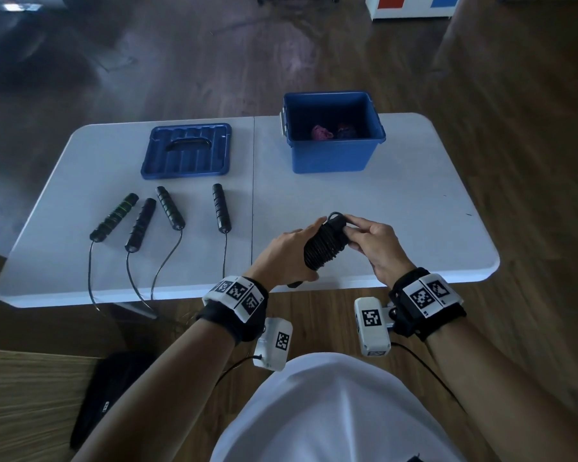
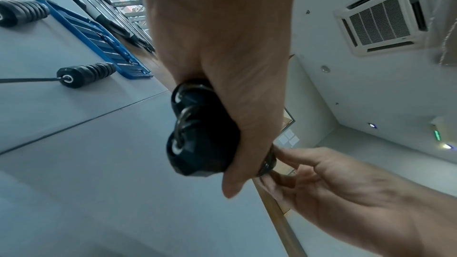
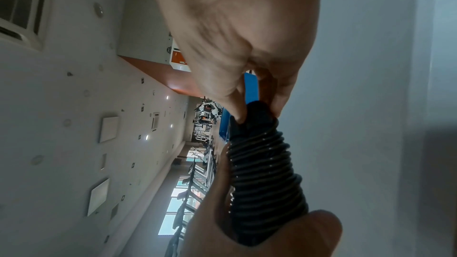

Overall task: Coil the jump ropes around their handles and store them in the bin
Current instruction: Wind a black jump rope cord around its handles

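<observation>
White table (image 1: 381,208) is lying below: left hand (image 1: 281,258) is gripping the coiled rope bundle (image 1: 326,243), right hand (image 1: 377,243) pinching its top. Only the left wrist view is showing both handle ends (image 2: 190,134).

At frame centre the left hand (image 2: 222,65) grips paired black handles (image 2: 195,136); the right hand (image 2: 346,189) touches them lower right; blue lid (image 2: 99,42) on the bench (image 2: 86,163) upper left

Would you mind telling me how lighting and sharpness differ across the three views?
Head view: dim and bluish, the table sharp, the floor beyond soft. Left wrist view: the left hand and coiled rope smeared, the ceiling vent crisp. Right wrist view: the right hand soft, the coils fairly clear, bright windows behind.
</observation>
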